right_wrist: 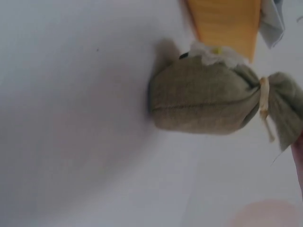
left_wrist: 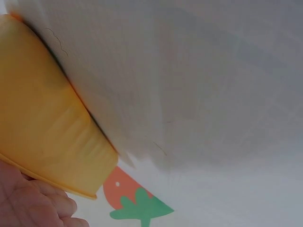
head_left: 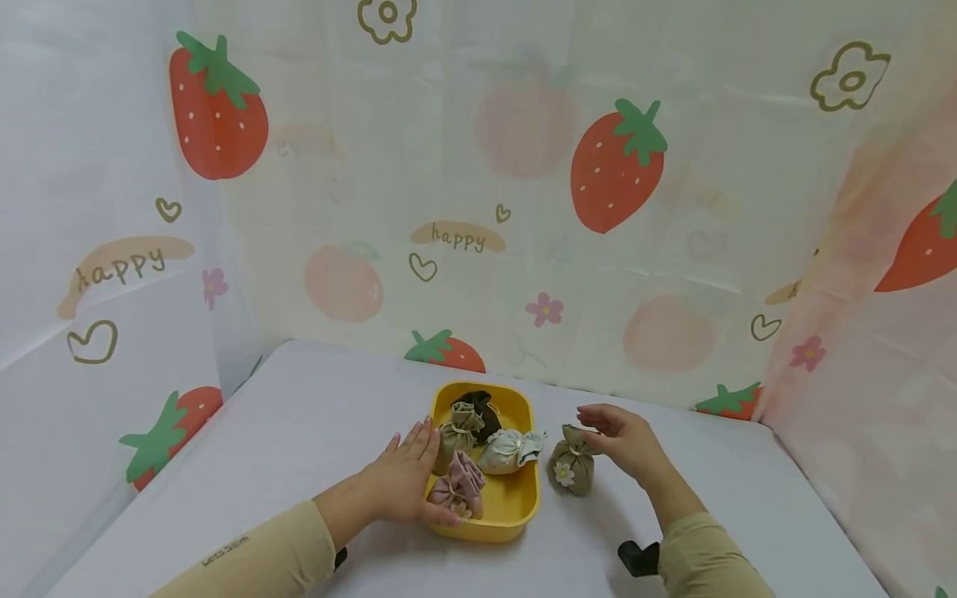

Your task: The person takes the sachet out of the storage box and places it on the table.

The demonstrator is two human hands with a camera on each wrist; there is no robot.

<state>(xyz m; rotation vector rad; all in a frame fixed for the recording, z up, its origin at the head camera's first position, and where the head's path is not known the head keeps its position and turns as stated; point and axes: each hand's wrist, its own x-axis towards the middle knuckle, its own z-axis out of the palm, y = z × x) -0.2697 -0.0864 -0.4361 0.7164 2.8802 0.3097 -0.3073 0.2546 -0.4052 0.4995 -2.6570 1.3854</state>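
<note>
My left hand rests along the left side of a yellow tray, fingers straight and thumb over its front rim. In the left wrist view, those fingers lie at the tray's rim. Inside the tray sit several small tied cloth pouches: a pink one, an olive one, a black one and a pale one. To the tray's right, a brown pouch with a white flower stands upright on the table. Beside its gathered top is my right hand, fingers extended and thumb near the cloth.
A white-covered table lies beneath everything. Behind and at the sides hang curtains printed with strawberries and flowers. Black straps show by the wrists.
</note>
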